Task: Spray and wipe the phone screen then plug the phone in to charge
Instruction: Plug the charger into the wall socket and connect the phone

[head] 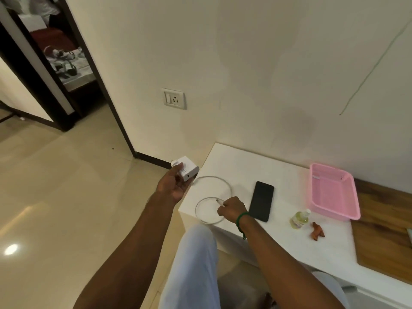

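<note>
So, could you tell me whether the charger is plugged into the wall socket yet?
Not plugged in: the left hand holds the charger below the empty wall socket.

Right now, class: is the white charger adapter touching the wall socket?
Apart. The head view shows the white charger adapter held in the left hand, with bare wall between it and the wall socket.

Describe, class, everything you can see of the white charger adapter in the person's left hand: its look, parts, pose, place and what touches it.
The charger adapter is a small white boxy block, seemingly plastic, with grey print on one face. A plug part sticks out at its upper left end. The left hand grips it from below, clear of the white table and lower than the wall socket. A white cable runs from its lower end in loops to the right hand.
</note>
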